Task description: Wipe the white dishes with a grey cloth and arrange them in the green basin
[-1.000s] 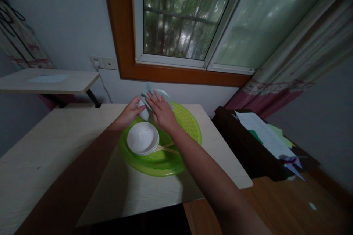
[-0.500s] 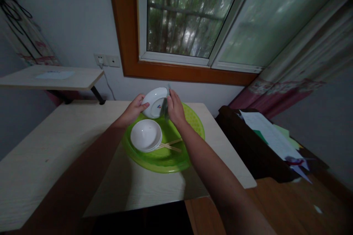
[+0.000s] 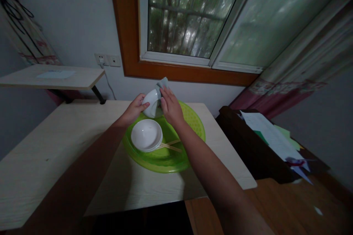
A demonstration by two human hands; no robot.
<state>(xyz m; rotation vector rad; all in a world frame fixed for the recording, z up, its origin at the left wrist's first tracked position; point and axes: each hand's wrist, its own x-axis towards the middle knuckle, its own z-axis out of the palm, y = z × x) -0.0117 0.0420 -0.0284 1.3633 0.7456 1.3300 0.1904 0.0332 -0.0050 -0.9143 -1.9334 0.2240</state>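
My left hand grips the left rim of a white plate, thumb on its face, and keeps it tilted above the far side of a green plastic tray. Against the plate's right part, my right hand presses a grey-green cloth, which covers some of the plate. The fingers of that hand are fairly straight along the cloth. Nearer to me on the tray sits a stack of white bowls. Light wooden chopsticks lie crossed to the right of the stack, partly hidden by it and by my right forearm.
The tray rests on a pale wooden table against the wall below a window. At the left stands a small raised shelf with a paper on it. Right of the table is a dark piece of furniture with papers.
The cloth has passed from lying over the plate, to its right edge, then back onto its right part. The plate has turned in my left hand. The view has shifted slightly.
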